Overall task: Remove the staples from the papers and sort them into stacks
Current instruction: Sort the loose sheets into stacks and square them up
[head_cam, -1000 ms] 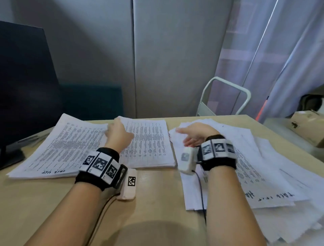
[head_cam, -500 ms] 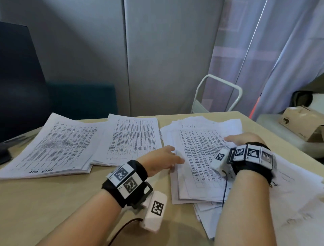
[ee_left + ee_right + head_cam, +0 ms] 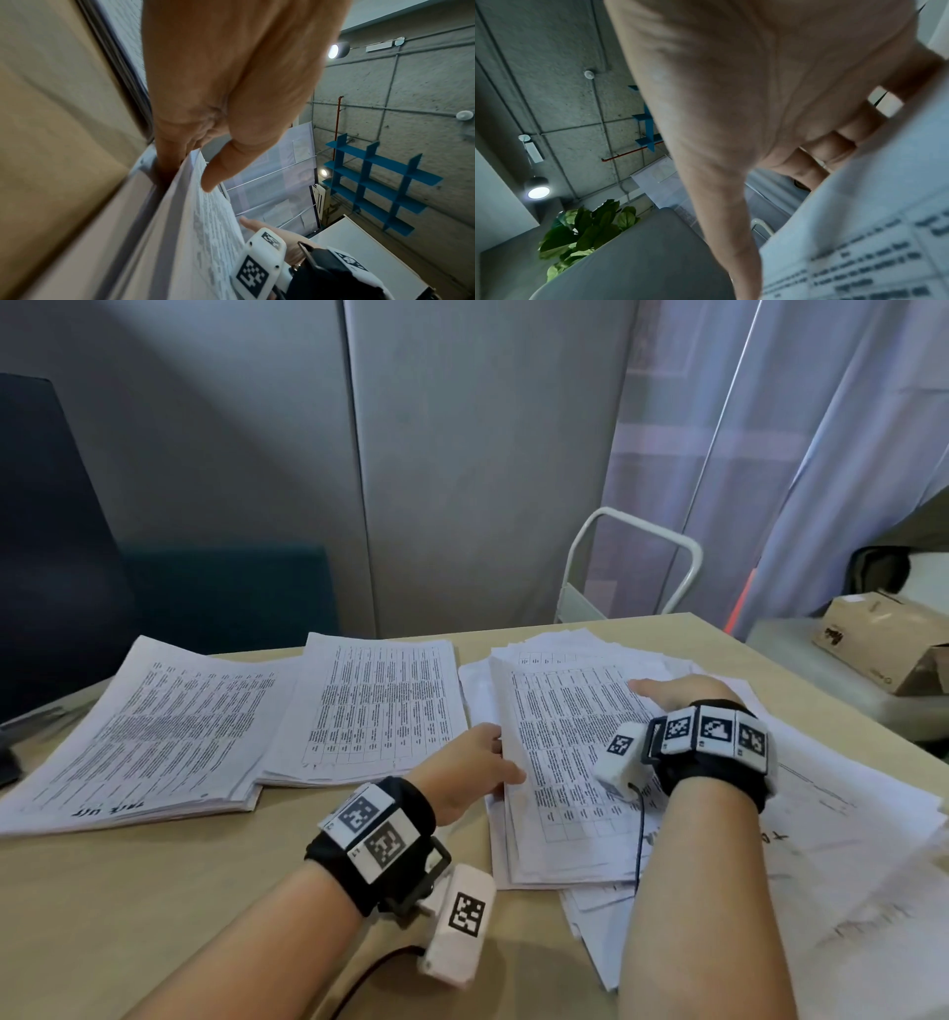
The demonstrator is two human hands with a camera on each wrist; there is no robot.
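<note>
Two sorted stacks (image 3: pixel 154 737) (image 3: pixel 375 711) lie left on the counter (image 3: pixel 154 891); my left hand (image 3: pixel 462 775) pinches the messy pile's (image 3: pixel 565 762) edge, my right hand (image 3: pixel 672 693) rests flat on it.

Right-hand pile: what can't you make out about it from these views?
- Staples: too small in the head view, blurred in both wrist views.
- Top packet: its right edge is hidden under the right hand.
- Left hand: fingers tucked under the packet's edge, fingertips hidden.
- Printed text: unreadable everywhere.

L hand (image 3: pixel 464 775) pinching, R hand (image 3: pixel 678 693) flat.
</note>
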